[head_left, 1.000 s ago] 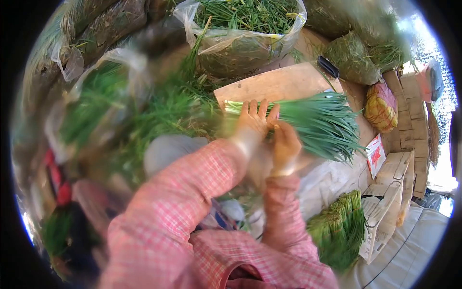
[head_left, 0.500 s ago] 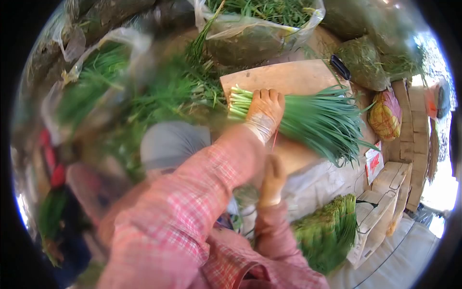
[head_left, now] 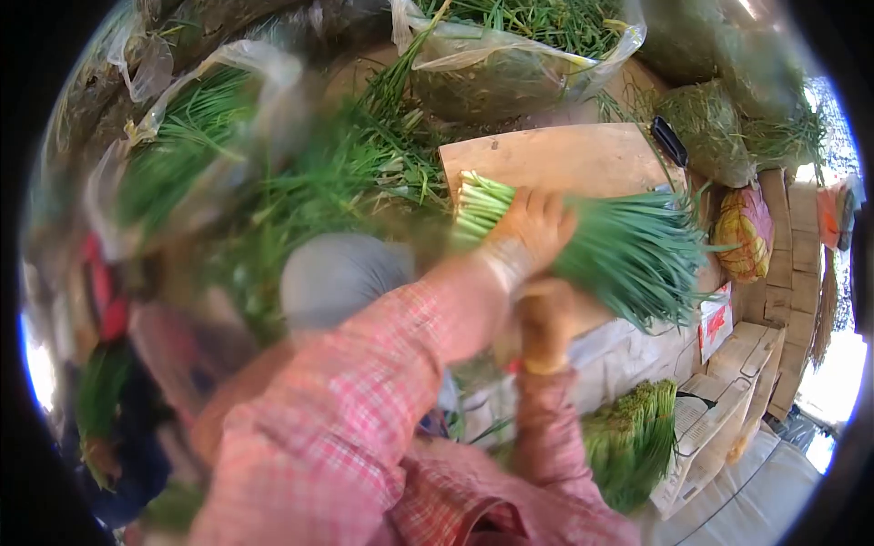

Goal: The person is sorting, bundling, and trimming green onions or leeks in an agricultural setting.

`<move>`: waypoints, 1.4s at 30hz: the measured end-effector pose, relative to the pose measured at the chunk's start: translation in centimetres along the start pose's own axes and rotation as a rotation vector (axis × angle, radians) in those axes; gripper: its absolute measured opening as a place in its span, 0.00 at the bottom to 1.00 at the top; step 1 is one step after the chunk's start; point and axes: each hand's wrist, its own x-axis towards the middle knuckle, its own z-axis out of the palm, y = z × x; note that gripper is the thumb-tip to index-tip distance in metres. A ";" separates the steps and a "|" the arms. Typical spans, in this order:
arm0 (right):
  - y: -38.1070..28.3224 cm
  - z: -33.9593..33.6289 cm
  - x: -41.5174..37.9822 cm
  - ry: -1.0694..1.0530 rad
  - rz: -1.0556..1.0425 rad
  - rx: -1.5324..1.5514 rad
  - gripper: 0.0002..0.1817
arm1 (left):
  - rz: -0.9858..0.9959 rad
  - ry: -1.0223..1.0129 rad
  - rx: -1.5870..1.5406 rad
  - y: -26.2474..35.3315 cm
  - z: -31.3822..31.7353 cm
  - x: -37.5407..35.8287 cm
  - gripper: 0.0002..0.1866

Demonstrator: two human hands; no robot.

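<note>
A thick bunch of garlic chives with pale cut stems and long flat green leaves lies across a wooden board. My left hand presses over the bunch just behind the stem ends, its fingers wrapped round it. Close below that wrist, at the board's near edge, is my right hand, closed and blurred. A bit of red string shows beside it; the rest is hidden in or behind the hand.
Loose greens are heaped left of the board. An open plastic bag of greens stands behind it. A black object rests at the board's far right corner. Stacked bunches lie near a wooden crate. My grey-clad knee is at left.
The view has shifted, so the scene sits further right and lower. My left hand stays on the bunch. My right hand has come up closer to the left wrist; the string between them no longer shows.
</note>
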 end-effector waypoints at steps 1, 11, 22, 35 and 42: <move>3.7 -1.1 -1.3 -0.179 0.043 -0.374 0.04 | -0.016 -0.035 0.006 -0.8 0.3 0.9 0.19; -16.4 -3.2 8.4 0.129 -0.748 -1.106 0.08 | 0.103 -0.115 -0.073 1.7 -7.0 -1.0 0.33; -15.4 -6.4 12.2 -0.302 -0.357 -1.696 0.17 | -1.010 0.011 -2.533 7.7 -6.2 -0.9 0.18; -13.9 -15.3 2.8 0.801 -0.507 -0.748 0.13 | -0.372 -0.155 -1.873 0.1 -18.3 5.0 0.42; -6.6 -27.3 5.0 0.742 0.265 -1.496 0.31 | -0.090 -0.547 -1.228 -1.5 -28.0 17.0 0.47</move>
